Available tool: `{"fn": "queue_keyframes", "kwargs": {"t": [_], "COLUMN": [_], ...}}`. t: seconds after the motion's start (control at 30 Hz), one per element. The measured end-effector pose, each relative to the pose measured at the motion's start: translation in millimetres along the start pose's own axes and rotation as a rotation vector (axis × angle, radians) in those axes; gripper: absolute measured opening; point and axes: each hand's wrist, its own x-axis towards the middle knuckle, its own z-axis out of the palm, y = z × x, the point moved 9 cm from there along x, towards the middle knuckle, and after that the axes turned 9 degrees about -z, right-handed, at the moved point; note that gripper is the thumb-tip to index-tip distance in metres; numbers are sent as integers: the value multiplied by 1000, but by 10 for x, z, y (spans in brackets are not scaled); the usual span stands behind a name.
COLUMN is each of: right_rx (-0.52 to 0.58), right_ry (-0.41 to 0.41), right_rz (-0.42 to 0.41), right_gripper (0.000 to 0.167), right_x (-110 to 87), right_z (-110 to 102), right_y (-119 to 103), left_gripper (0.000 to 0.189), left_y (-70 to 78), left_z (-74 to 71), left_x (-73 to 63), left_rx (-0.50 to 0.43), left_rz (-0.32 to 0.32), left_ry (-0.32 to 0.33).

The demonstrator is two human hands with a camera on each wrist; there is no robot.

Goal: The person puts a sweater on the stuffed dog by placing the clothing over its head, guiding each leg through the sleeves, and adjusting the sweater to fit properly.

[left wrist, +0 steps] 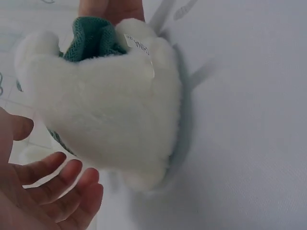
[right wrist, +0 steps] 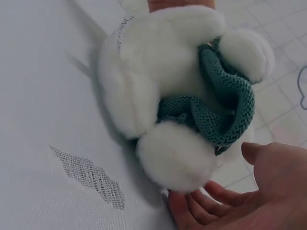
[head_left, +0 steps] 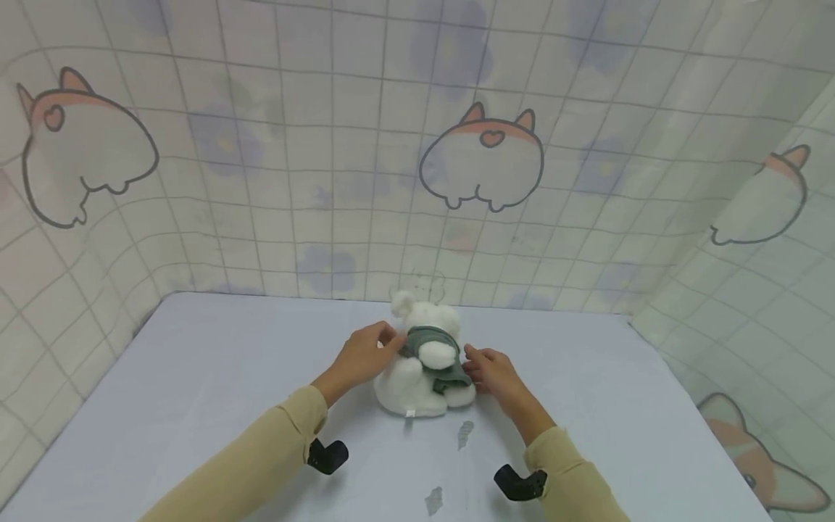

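Observation:
A white plush toy [head_left: 406, 384] in a green knitted garment [head_left: 430, 338] sits on the table, in front of me. My left hand [head_left: 365, 354] is at its left side, fingers loosely bent and thumb apart; in the left wrist view they lie beside the white fur [left wrist: 110, 110] without closing on it. On the other side is my right hand [head_left: 497, 378]. The right wrist view has its fingers at a round white limb [right wrist: 176, 155] and its thumb near the knitted edge [right wrist: 230, 127]; whether they touch is unclear. A printed label [left wrist: 139, 44] shows on the fur.
The white table [head_left: 215, 377] carries grey patches [head_left: 465, 433] in front of the toy. A gridded curtain [head_left: 313, 145] with cartoon animals surrounds the table at the back and sides. Black curved pieces [head_left: 522, 484] stick out at both sleeves.

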Motion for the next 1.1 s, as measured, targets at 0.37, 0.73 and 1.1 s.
{"fn": "queue_keyframes", "kwargs": {"t": [0.37, 0.73, 1.1], "right_rx": [-51, -20, -216], "right_ry": [-93, -118, 84], "right_rz": [-44, -236, -288], "right_gripper": [65, 44, 40], "right_x": [22, -22, 145], "right_z": [158, 190, 86], "right_y": [-83, -444, -556], "left_gripper": [56, 65, 66], "left_y": [-191, -95, 175], "left_z": [317, 232, -10], "left_x": [87, 150, 80], "left_rx": [-10, -201, 95], "left_rz": [-77, 71, 366], "left_ry": [-256, -269, 53]}}
